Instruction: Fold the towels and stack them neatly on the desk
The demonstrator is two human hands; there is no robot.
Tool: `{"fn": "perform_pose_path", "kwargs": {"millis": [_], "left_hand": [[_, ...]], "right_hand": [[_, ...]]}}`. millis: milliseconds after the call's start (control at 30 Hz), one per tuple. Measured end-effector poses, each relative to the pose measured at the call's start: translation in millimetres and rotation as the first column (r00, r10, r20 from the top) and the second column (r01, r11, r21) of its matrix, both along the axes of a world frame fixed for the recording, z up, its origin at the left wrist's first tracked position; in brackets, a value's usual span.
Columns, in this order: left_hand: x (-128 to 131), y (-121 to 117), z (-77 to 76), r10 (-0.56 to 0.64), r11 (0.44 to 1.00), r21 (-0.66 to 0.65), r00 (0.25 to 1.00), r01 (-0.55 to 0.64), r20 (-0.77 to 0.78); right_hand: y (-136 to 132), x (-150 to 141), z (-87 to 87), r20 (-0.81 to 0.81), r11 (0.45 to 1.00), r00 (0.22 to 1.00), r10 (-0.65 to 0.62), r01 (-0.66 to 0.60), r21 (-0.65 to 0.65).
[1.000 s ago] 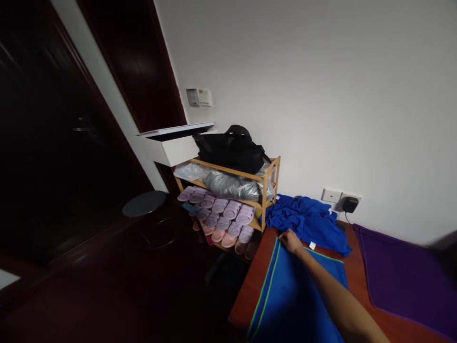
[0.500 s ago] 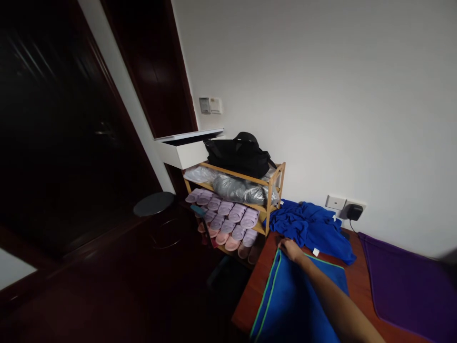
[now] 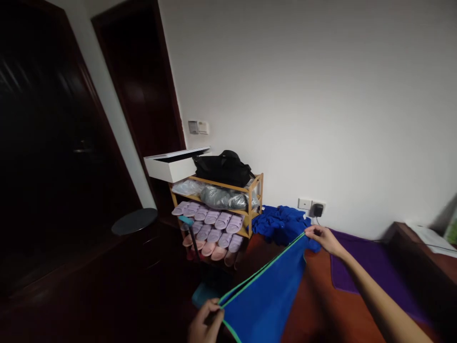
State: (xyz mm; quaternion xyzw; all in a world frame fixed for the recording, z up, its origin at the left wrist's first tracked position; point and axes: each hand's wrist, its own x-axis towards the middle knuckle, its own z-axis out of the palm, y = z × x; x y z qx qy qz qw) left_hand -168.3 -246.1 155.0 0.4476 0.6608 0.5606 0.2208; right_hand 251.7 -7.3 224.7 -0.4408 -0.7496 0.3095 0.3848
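A blue cloth (image 3: 266,297) with bright green edging hangs stretched between my two hands, its layers folded together along the upper edge. My left hand (image 3: 206,321), at the bottom of the view, pinches the near corner. At the far corner, my right hand (image 3: 323,238) pinches the same edge between thumb and fingers. The lower part of the cloth runs out of the frame. Behind it, a crumpled pile of blue fabric (image 3: 282,221) lies on the reddish-brown table (image 3: 314,295) against the wall.
A purple cloth (image 3: 364,271) lies on the table to the right. Left of the table, a wooden rack (image 3: 250,209) holds rows of slippers (image 3: 212,217), a black bag (image 3: 224,167) and a white box (image 3: 171,169). A round stool (image 3: 134,221) stands by the dark door (image 3: 46,157).
The blue cloth has been lifted from the table and pulled taut. My left hand has come into view holding its near corner. The view has shifted to the right.
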Motion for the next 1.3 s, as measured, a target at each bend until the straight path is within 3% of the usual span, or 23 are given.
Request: {"fn": "perform_pose_path", "kwargs": {"millis": [133,267,367,433,700,867,1033,1300], "left_hand": [[-9,6,68.6,-0.158,0.975,0.129,0.975,0.178,-0.156],[2,11,133.3,-0.250,0.928,0.178,0.903,0.326,-0.348],[17,15,168.8,-0.286,0.907,0.170,0.859,0.386,-0.426],[29,20,184.1,-0.313,0.893,0.178,0.855,0.414,-0.414],[55,37,207.8,-0.397,0.860,0.194,0.858,0.472,-0.325],[59,38,219.4,-0.460,0.831,0.188,0.837,0.523,-0.296],[64,32,224.8,-0.491,0.805,0.196,0.814,0.561,-0.312],[81,23,226.0,-0.383,0.827,0.267,0.844,0.494,-0.377]], "right_hand": [[-75,55,46.3,-0.119,0.990,0.988,-0.102,0.112,0.085],[-140,94,81.6,-0.201,0.944,0.952,-0.233,0.271,0.190],[-177,116,99.3,-0.230,0.913,0.932,-0.280,0.333,0.237],[-196,128,107.4,-0.239,0.899,0.925,-0.296,0.354,0.258],[-247,149,126.6,-0.270,0.833,0.889,-0.369,0.445,0.327],[-264,154,127.0,-0.273,0.819,0.882,-0.384,0.462,0.340],[-277,158,126.3,-0.256,0.791,0.904,-0.341,0.423,0.442],[-306,169,115.9,-0.106,0.688,0.894,-0.436,0.407,0.600]]}}
